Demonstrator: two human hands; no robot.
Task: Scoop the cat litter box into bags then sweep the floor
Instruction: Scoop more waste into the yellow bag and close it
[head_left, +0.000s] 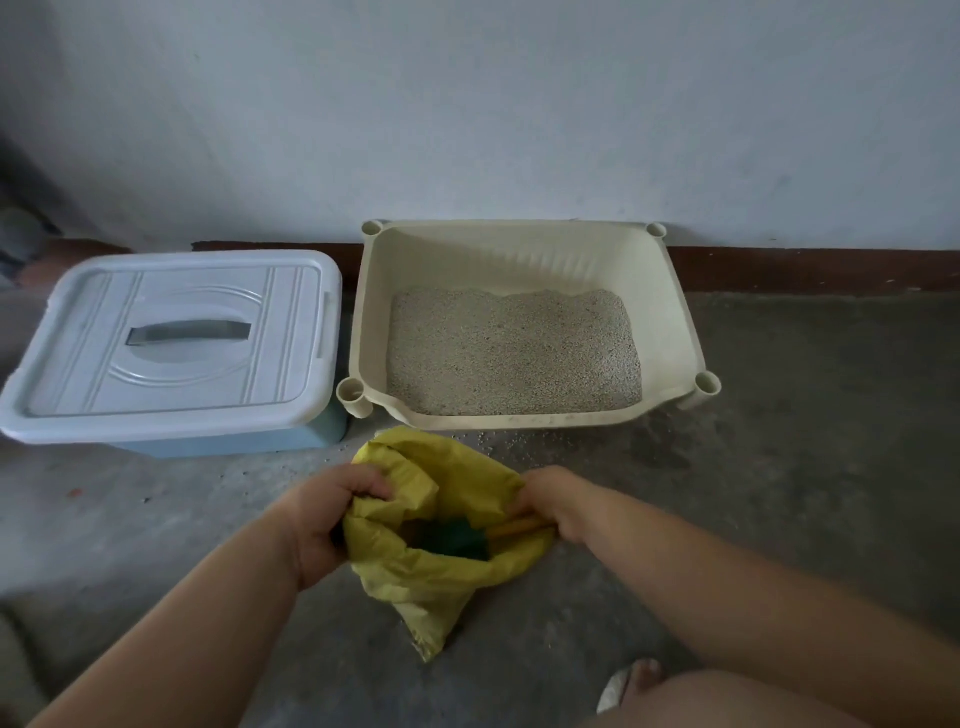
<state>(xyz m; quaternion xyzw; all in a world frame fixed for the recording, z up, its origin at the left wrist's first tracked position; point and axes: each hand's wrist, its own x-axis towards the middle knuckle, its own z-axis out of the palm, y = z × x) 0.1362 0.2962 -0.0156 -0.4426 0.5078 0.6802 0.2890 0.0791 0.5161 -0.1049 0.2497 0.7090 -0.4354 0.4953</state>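
Both our bare forearms reach forward and angle inward. Our left hand (332, 514) grips the near-left rim of a crumpled yellow plastic bag (431, 587), fingers curled over it; our right hand (553, 501) curls round a thin yellow handle (519, 528) at the opposite rim

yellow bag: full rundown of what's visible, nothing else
The yellow bag looks like thin, crinkled plastic. It stands on the concrete floor just in front of the litter box, mouth open upward, its bottom tapering to a corner toward the camera. The left hand grips the left rim, bunching it. The right hand is at the right rim, holding a yellow-handled scoop whose green head sits inside the mouth. Other contents are hidden.
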